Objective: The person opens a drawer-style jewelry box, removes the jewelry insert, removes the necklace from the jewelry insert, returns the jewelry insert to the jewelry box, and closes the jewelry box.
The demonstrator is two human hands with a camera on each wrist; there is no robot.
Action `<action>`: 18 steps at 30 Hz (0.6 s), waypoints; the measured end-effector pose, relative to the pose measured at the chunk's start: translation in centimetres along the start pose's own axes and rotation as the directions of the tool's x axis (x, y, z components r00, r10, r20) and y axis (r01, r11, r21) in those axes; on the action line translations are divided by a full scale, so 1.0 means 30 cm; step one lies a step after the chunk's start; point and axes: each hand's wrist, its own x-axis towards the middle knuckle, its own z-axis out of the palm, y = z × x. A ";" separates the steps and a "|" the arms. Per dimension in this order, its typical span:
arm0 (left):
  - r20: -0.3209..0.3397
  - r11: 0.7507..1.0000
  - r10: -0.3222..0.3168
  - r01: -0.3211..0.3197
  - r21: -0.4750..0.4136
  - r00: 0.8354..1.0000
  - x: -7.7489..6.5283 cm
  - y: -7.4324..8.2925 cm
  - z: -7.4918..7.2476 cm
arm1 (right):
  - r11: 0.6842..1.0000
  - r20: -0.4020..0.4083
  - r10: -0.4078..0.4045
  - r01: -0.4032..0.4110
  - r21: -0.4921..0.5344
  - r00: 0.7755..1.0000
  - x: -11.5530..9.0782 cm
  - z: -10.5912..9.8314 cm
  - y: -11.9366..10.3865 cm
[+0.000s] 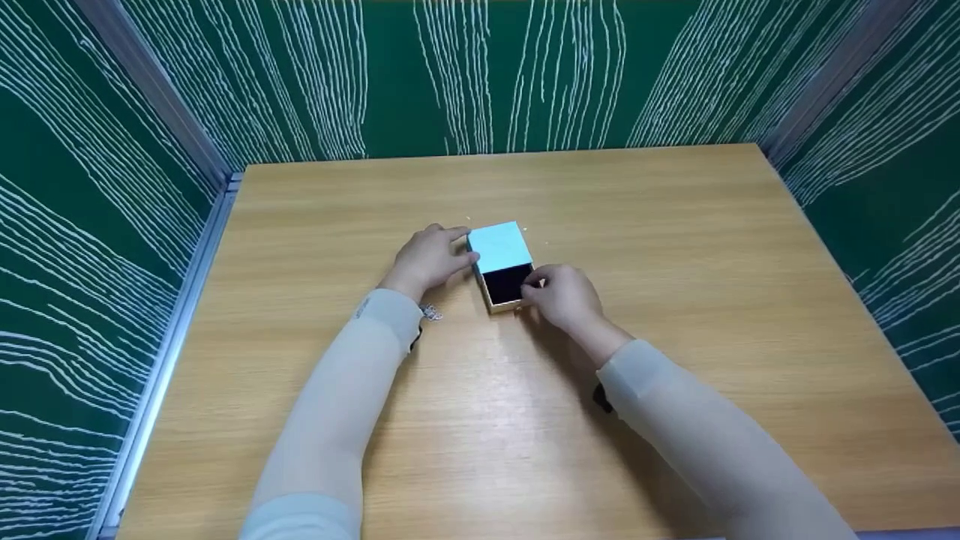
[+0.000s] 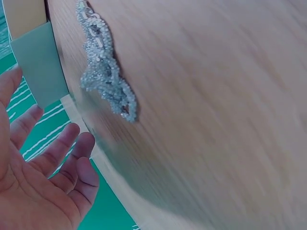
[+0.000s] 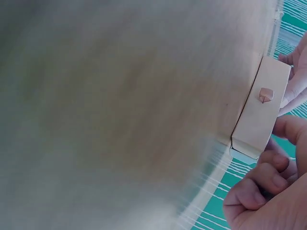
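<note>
A small drawer box with a light blue sleeve [image 1: 499, 247] lies on the table, its dark-lined drawer [image 1: 505, 285] partly slid out toward me. My left hand [image 1: 429, 259] touches the sleeve's left side, index finger at the far corner and thumb lower down; its other fingers look loosely spread in the left wrist view. With thumb and index finger, my right hand [image 1: 564, 296] pinches the drawer's right wall near the front. The right wrist view shows the drawer's cream front [image 3: 254, 115] with a small pull tab [image 3: 266, 95], and the other right fingers curled.
A bunched strand of silvery beads [image 2: 108, 67] lies on the wooden table [image 1: 360, 210] beside my left wrist. Tiny pale specks lie beyond the box. Green panels with white wavy lines [image 1: 540, 75] stand behind the table and along both sides.
</note>
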 end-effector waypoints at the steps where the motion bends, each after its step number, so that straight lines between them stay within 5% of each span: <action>1: 0.003 1.000 -0.001 0.001 -0.004 1.000 -0.001 0.001 0.001 | 1.000 -0.011 -0.007 0.007 0.016 1.000 -0.005 -0.001 0.004; 11: -0.002 1.000 -0.008 0.007 -0.029 1.000 -0.005 0.003 0.005 | 0.976 -0.034 0.051 -0.043 0.212 0.998 -0.054 -0.032 0.050; 18: -0.003 0.998 -0.024 0.024 -0.051 1.000 -0.014 0.001 0.006 | 0.961 -0.007 0.098 -0.093 0.260 0.995 -0.071 -0.015 0.075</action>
